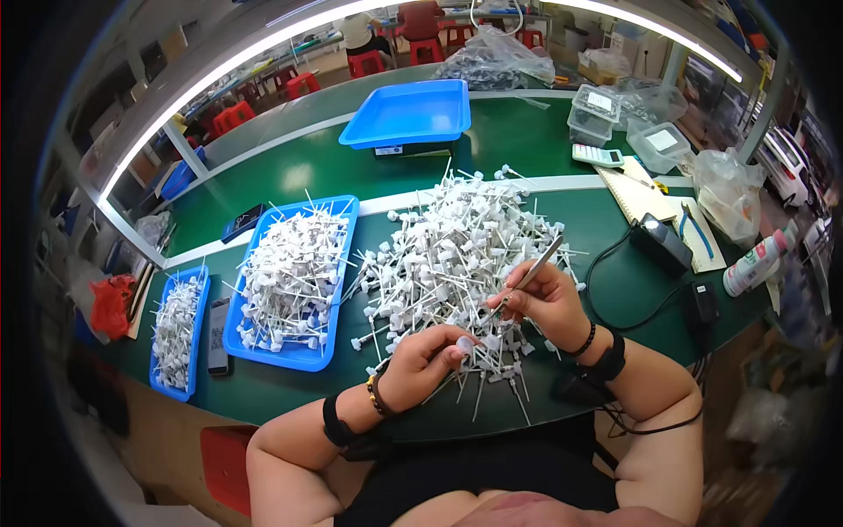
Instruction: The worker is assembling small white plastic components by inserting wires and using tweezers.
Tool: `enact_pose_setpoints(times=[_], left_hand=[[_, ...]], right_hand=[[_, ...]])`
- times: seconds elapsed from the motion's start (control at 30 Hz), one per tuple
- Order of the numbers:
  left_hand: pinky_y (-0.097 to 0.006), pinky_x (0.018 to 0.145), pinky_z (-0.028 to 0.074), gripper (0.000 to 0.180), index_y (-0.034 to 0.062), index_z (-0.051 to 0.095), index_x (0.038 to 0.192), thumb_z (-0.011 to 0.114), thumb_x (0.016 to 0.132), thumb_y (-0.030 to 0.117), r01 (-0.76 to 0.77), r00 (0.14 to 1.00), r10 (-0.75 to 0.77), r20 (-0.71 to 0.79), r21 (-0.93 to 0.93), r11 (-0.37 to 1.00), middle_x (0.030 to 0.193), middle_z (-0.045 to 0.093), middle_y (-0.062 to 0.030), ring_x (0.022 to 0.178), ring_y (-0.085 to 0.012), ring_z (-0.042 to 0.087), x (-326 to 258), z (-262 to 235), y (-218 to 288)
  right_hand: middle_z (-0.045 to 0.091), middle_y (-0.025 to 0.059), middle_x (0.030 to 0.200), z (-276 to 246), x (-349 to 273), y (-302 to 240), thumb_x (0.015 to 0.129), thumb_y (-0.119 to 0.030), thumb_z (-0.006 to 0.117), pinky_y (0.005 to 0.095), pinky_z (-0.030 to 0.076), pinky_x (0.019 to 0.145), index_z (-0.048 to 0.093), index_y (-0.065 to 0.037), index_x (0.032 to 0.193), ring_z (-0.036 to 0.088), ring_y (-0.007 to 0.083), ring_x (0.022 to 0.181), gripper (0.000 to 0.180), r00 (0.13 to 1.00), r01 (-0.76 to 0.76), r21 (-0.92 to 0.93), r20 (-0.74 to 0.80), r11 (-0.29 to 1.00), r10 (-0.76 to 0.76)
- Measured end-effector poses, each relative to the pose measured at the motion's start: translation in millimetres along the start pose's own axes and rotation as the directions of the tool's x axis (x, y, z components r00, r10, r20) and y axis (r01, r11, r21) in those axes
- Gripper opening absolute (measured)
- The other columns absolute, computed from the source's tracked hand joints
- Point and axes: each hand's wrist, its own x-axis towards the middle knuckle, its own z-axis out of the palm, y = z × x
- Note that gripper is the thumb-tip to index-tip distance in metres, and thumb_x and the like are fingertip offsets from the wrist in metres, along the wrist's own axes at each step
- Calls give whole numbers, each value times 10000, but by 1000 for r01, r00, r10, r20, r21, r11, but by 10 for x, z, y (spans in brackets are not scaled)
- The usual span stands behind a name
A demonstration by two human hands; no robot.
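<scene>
White parts lie heaped in a pile on the green table, spreading right up to both hands. The left hand pinches one white part between thumb and fingertips at the pile's near edge. The right hand has its fingers closed around a slim metal tool, slanting up over the parts; the hands partly cover the heap.

Left of the pile, a large tray of parts stands close by, then a phone and a small tray, also filled. Beyond the pile sits a blue tray. On the right, a black cable loops near the right wrist, running to an adapter. Past it lie pliers, a notebook, a calculator, clear boxes, a plastic bag and a bottle.
</scene>
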Motion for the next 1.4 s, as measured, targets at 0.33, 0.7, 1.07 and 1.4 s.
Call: enact_pose_setpoints(times=[0.33, 0.7, 1.07, 1.4], left_hand=[[-187, 572, 377, 256, 7, 554, 1022, 447, 954, 230, 14, 999, -14, -47, -6, 1000, 714, 483, 36, 624, -34, 425, -7, 0, -13], [-208, 614, 417, 214, 29, 579, 1070, 474, 940, 162, 1, 999, -3, -37, -63, 998, 775, 543, 2, 662, -51, 483, 1, 12, -33], [-198, 643, 418, 254, 29, 565, 1085, 491, 939, 223, 47, 997, -54, -53, -124, 991, 806, 543, 20, 695, -45, 485, 18, 4, -53], [-191, 632, 412, 250, 24, 561, 1086, 492, 939, 214, 72, 995, -79, -55, -123, 990, 785, 524, 24, 686, -38, 479, 22, 11, -64]], right_hand=[[669, 131, 931, 54, -7, -59, 862, -74, 597, 172, 465, 587, 514, -38, 1007, 615, 69, 724, 171, 998, 54, 5, 20, 999, -54], [667, 154, 902, 12, 3, 4, 868, -134, 598, 202, 467, 564, 499, -63, 981, 570, 70, 620, 166, 998, 50, -23, -35, 998, -51], [655, 86, 853, 49, 11, -7, 854, -1, 577, 173, 456, 526, 523, -34, 975, 632, 88, 756, 136, 993, 104, 57, -59, 993, -101], [642, 93, 827, 13, 29, 8, 906, -124, 539, 171, 414, 518, 478, -51, 1063, 503, 51, 569, 184, 967, 158, 3, -201, 987, -154]])
